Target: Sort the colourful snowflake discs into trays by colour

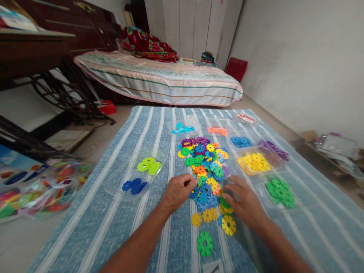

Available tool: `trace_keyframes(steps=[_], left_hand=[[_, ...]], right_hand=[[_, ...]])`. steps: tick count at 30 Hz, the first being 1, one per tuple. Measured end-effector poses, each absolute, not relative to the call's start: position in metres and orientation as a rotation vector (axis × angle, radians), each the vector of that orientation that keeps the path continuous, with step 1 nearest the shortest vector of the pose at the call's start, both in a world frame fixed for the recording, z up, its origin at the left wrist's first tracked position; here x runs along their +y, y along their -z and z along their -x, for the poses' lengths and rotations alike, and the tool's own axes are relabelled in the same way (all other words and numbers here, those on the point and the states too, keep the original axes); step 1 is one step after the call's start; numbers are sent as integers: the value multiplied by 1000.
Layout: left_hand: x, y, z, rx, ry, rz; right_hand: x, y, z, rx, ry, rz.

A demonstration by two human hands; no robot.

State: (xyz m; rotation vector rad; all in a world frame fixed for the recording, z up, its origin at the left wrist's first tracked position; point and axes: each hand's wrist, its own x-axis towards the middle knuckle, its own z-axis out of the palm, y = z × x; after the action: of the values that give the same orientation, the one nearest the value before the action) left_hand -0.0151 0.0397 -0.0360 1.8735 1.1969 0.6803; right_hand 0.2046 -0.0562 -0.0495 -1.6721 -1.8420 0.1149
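Dozens of notched discs (203,198) toward the table (179,242)'s near edge look light, stiff, slick: pinch rims; left hand (178,189) pinched, contents unclear; right hand (241,197) loosely open, seemingly empty.

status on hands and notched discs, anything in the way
Left hand at left edge of notched-disc pile, grip unclear; right hand open at right edge. Pile mixed in colour. Plastic trays either side, none between hands.

The left hand (179,192) is obscuring its own grip. The view's bottom edge is cutting off a pale item (211,267).
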Motion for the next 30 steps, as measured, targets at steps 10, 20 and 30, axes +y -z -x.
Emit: trace_keyframes(steps=[10, 20, 30], left_hand=[[40, 35, 14, 1196, -668, -1872], [40, 34, 15, 1195, -677, -1890], [42, 36, 15, 1205, -648, -1908]], right_hand=[[-91, 61, -210, -1941, -81, 1778], [-87, 51, -195, -1982, 24, 1611], [-98, 6, -256, -1611, 746, 1801]])
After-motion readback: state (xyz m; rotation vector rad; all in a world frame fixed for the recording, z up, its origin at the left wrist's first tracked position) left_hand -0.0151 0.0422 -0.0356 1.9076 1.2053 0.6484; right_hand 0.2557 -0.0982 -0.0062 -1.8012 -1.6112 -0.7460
